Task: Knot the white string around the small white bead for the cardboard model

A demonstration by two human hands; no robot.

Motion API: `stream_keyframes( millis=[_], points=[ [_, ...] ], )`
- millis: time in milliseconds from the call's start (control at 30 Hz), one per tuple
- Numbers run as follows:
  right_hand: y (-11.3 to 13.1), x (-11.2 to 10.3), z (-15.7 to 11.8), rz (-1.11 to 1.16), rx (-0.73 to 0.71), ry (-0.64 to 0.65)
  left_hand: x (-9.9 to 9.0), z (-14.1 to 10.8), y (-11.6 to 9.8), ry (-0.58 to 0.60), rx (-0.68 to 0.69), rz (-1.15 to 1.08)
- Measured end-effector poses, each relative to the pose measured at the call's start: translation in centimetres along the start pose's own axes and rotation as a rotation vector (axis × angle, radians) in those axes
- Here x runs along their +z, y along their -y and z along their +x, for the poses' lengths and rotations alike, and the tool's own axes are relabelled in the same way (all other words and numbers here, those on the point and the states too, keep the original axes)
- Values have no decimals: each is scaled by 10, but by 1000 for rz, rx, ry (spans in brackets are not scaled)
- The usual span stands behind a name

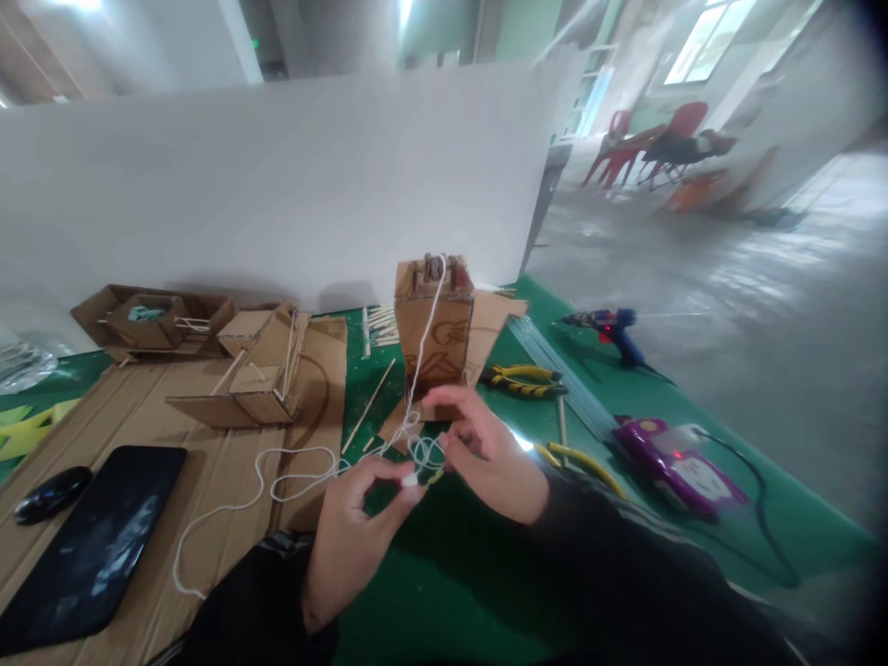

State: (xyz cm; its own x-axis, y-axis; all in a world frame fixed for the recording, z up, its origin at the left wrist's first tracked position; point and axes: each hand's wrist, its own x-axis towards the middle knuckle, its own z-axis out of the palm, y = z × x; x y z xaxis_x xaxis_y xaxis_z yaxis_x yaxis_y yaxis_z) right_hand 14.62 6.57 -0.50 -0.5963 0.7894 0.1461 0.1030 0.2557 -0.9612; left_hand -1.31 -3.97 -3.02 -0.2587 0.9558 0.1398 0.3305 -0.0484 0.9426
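Note:
My left hand (364,523) pinches a small white piece (410,480) between thumb and forefinger. Close beside it, my right hand (489,455) has thumb and fingertips together; what lies in them is too small to name. A thin yellow-green bit (435,478) shows between the two hands. White string (425,342) runs down from the top of an upright cardboard tower (437,338), gathers in loops by my fingers and trails left across a cardboard sheet. The tower stands just beyond my hands on the green table.
Cardboard models (264,370) stand at left, behind a black phone (97,546) and a mouse (52,495). To the right lie yellow-handled pliers (527,381), clear glue sticks (561,375), a glue gun (610,328) and a purple device (680,467). A white panel (277,194) closes the back.

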Motion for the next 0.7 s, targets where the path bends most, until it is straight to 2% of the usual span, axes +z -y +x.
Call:
stream_keyframes(
  millis=[67, 133, 233, 400, 467, 567, 633, 700],
  points=[
    [3, 1, -2, 69, 20, 232, 0, 1, 0, -6, 13, 24],
    [3, 2, -4, 78, 45, 348, -1, 2, 0, -9, 42, 54],
    [0, 8, -4, 3, 58, 374, -3, 3, -1, -37, 84, 107],
    [-6, 14, -3, 26, 180, 340, -4, 3, -2, -34, 111, 104],
    [-4, 13, -3, -46, 105, 291, -3, 3, -3, 3, 64, -3],
    [0, 10, -2, -229, -162, 190, -3, 4, -3, 38, -67, -241],
    [1, 9, -3, -291, -306, 161, -2, 6, -2, 31, -128, -356],
    [0, 9, -3, -314, -385, 152, -2, 9, 0, 42, -174, -456]
  ],
)
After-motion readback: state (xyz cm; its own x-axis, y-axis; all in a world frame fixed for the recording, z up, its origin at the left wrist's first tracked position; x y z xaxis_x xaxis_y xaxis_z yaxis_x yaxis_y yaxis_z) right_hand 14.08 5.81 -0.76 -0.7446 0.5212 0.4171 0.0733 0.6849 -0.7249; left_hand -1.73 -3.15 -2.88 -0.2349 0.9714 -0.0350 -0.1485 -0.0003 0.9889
